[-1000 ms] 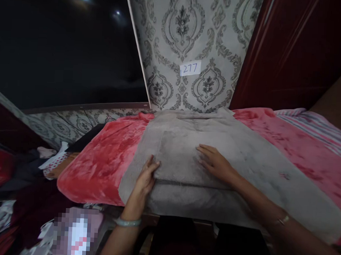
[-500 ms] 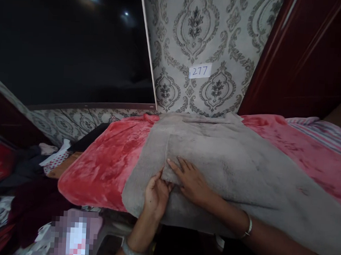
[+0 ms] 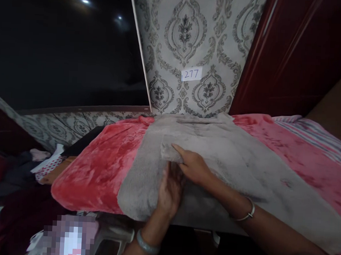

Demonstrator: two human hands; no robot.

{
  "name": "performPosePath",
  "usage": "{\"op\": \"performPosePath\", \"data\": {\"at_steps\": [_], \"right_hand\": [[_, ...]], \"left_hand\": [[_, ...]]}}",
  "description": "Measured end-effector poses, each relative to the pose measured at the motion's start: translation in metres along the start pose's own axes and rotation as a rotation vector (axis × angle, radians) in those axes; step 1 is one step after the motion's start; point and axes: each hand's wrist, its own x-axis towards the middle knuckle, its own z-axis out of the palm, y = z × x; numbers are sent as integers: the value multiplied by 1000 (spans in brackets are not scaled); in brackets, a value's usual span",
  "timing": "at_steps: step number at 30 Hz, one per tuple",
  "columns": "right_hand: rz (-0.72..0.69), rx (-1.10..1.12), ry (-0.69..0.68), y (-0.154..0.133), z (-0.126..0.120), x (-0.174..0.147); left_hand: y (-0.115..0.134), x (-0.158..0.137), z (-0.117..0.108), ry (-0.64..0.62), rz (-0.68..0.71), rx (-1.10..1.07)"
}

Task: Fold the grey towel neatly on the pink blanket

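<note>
A grey plush cloth lies folded flat on a wider grey plush spread of much the same colour; I cannot tell whether they are one piece. My right hand grips the near left edge of the folded cloth, its index finger along the top, and holds that edge raised and turned back. Below the raised edge is my left hand, palm turned inward and fingers stretched away from me. Its fingertips are partly hidden under the flap and behind my right hand.
Beneath the grey spread lies a red plush blanket, showing pink on the right beside a striped cloth. A large dark screen stands behind at left. A plastic stool and piled clothes are at lower left.
My right hand has moved from lying flat on the cloth to gripping its edge, now lifted and folded back. My left hand has loosened from the edge and straightened. The view has shifted slightly.
</note>
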Motion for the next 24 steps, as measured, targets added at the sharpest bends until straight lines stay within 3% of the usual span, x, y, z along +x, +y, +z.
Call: {"op": "performPosePath", "data": {"at_steps": [3,6,10,12,19,24], "right_hand": [[-149,39,-178,0,-1,-7],[-308,178,-382,20,-1,-5],[-215,92,-257,48,-8,20],[-270,-34,-217,49,-12,37],[-618,-338,-453,10,-16,90],[-712,-498,-537,-3,-9,114]], "left_hand": [[9,8,4,159,-7,-120],[17,12,0,297,-49,-157],[24,13,-5,298,-80,-117],[26,14,-4,321,-105,-61],[24,10,1,263,-72,65],[20,7,5,217,-41,117]]}}
